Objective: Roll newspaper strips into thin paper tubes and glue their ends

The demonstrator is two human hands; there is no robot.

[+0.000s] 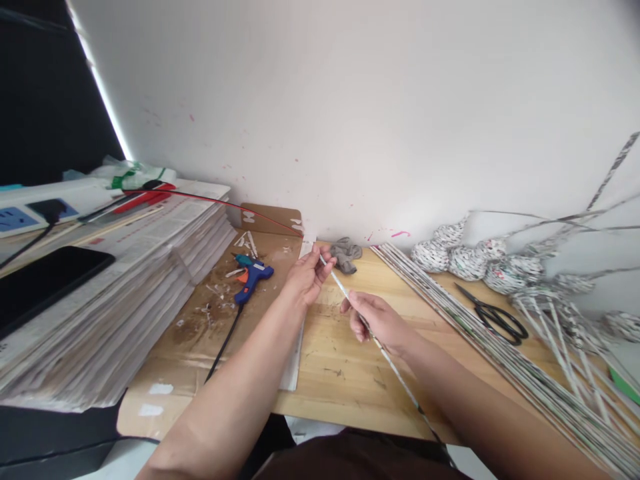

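Our two hands held one rolled-paper stick above the wooden table.
Our left hand pinched the upper end of the rolled-paper stick; our right hand closed round it lower down, its tail slanting toward us. Left of our hands, the blue glue gun lay on stained cardboard; to the right, more paper sticks ran across the wooden table, with black-handled scissors just beside them.

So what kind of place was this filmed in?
Probably a home or small craft workspace: a blue glue gun on stained cardboard, bundled rolled-paper sticks, and woven paper shapes along the wall.
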